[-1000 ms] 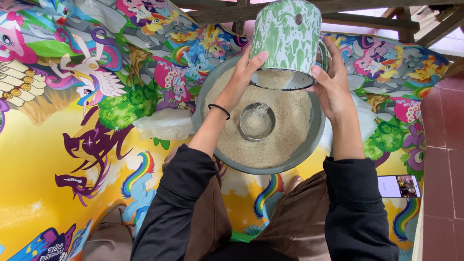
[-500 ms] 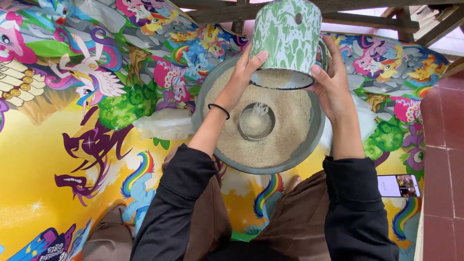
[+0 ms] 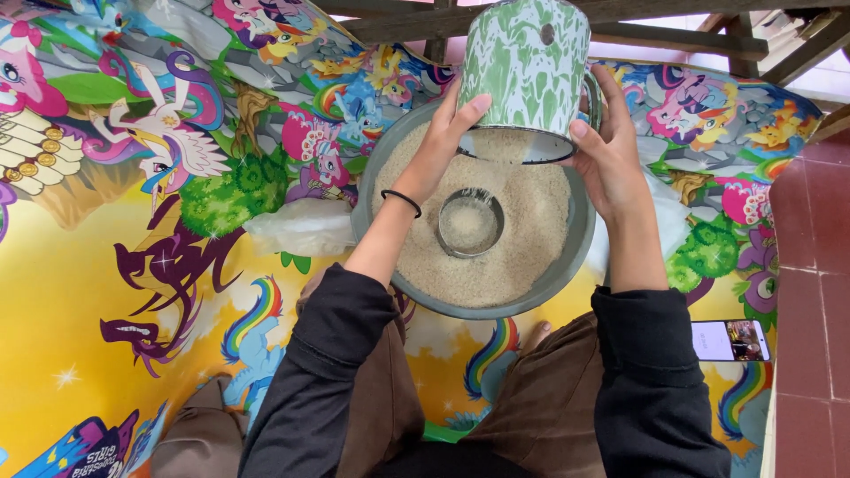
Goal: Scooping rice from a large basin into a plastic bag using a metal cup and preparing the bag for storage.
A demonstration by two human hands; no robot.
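Note:
A green-and-white marbled enamel mug (image 3: 528,66) is held tilted toward me above a large grey bowl (image 3: 381,181) filled with pale rice (image 3: 531,230). Rice fills the mug's mouth. My left hand (image 3: 443,142) grips the mug's left side and rim. My right hand (image 3: 606,146) holds its right side by the handle. A small round metal tin (image 3: 470,223) sits sunk in the rice in the bowl, below the mug. A black band circles my left wrist.
The bowl rests on a bright cartoon-patterned mat (image 3: 133,265) between my crossed legs. A crumpled clear plastic bag (image 3: 301,226) lies left of the bowl. A phone (image 3: 730,340) lies on the mat at right, beside red floor tiles (image 3: 810,283). Wooden beams cross the top.
The mug has tipped slightly further toward me over the bowl; my hands stay in the same grip.

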